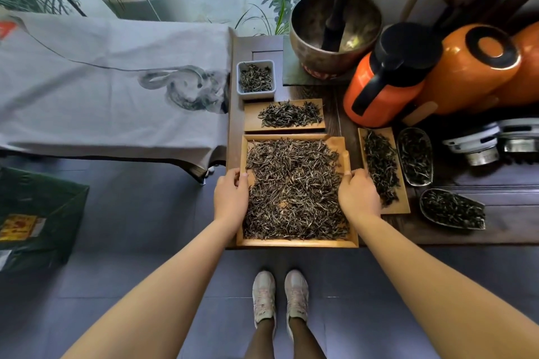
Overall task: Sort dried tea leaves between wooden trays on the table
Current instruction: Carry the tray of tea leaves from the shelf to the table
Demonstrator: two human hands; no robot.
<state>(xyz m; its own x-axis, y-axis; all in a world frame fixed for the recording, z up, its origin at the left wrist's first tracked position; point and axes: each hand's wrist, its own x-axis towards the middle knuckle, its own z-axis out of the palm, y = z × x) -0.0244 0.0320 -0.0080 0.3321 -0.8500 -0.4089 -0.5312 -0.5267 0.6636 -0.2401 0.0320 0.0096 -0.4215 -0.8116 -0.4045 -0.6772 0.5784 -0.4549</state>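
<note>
A large wooden tray (297, 243) full of dried tea leaves (294, 189) lies at the near edge of the dark table. My left hand (231, 198) grips its left rim, and my right hand (358, 195) grips its right rim, thumbs over the edges. Behind it a smaller wooden tray (250, 116) carries a thin pile of leaves. A narrow wooden tray (404, 201) with darker leaves lies to the right, partly behind my right hand.
A white square dish (256, 93) of leaves stands at the back. Two dark scoop dishes (415, 156) (452, 208) of leaves sit at right, near orange flasks (385, 87) and a metal bowl (335, 32) with a pestle. A cloth-covered table (102, 90) stands left.
</note>
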